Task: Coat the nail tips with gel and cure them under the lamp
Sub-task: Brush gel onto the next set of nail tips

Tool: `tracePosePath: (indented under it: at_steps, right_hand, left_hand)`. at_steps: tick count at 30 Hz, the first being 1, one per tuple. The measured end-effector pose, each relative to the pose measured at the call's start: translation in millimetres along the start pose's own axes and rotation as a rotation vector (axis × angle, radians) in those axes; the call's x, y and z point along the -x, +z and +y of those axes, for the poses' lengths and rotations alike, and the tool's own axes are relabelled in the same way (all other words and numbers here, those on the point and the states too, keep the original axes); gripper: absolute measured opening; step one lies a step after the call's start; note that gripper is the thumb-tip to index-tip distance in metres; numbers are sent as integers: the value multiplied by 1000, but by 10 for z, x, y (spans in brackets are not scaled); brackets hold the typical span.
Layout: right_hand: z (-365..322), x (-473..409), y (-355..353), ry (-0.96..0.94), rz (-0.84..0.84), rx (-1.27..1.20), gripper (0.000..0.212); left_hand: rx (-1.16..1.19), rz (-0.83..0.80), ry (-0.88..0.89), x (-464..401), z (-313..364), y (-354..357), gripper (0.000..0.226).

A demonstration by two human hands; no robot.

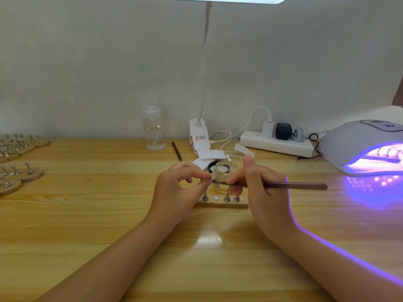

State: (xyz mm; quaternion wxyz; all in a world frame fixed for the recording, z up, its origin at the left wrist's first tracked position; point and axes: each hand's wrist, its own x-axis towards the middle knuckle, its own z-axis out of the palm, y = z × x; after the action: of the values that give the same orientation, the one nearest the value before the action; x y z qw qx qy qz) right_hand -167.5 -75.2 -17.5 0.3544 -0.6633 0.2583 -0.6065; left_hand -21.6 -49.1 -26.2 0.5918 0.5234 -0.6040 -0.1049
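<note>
Both hands meet at the centre of the wooden table (pixel 87 225). Left hand (pixel 176 188) has thumb and fingers curled in, pinching a small nail tip on its stand (pixel 209 180), held up off the table; the tip itself is too small and blurred to make out clearly. Right hand (pixel 259 184) grips a dark-handled brush (pixel 290 185), handle running out to 3 o'clock, bristle end touching the pinched tip.

Just behind the fingers, at 12 o'clock from them, stands an open clear glass jar (pixel 225 173), a black lid (pixel 211 166) beside it at 10 o'clock. Directly below the hands, toward 6 o'clock, lies a wooden holder strip (pixel 222 203) carrying three metal stands and one bare white disc (pixel 216 198).

Far out at 3 o'clock, the curing lamp (pixel 353 138) glows violet, light spilling over the table and along the right forearm; shapes sit inside it, but what they are I cannot tell.

At 9 o'clock, more wooden holders with stands (pixel 19 173) are grouped at the table edge. Toward 12 o'clock: a clear bottle (pixel 154 129), a second brush (pixel 177 151) lying flat, the white clip base of a desk lamp (pixel 199 136), white pads (pixel 212 154), and a power strip (pixel 277 143) with plugs.
</note>
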Motion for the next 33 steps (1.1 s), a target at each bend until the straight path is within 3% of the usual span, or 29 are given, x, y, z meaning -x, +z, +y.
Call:
tracePosePath:
  at_steps: [5,10,14,18,22,28,33]
  right_hand:
    - [4,-11,-9,-67,11,9,37]
    - [6,-4,4,6,25,-29,50]
    - [22,-13,5,-51,23,6,38]
    - [17,-7,9,6,26,-49,50]
    - [27,-41,-9,-20,55,-25,40]
    - [24,-11,-5,7,41,-71,46]
    - [20,-37,-9,-47,11,11,37]
  left_hand:
    - [-3,-1,-1,1,9,-6,29]
    - [-1,-2,1,3,6,-11,28]
    - [-8,-8,9,5,1,-17,25]
    - [-6,-6,10,7,13,-19,26]
    - [-8,-13,1,2,12,-16,24]
    - [-4,-22,-5,7,13,-16,22]
    - [-8,-11,4,10,18,-12,25]
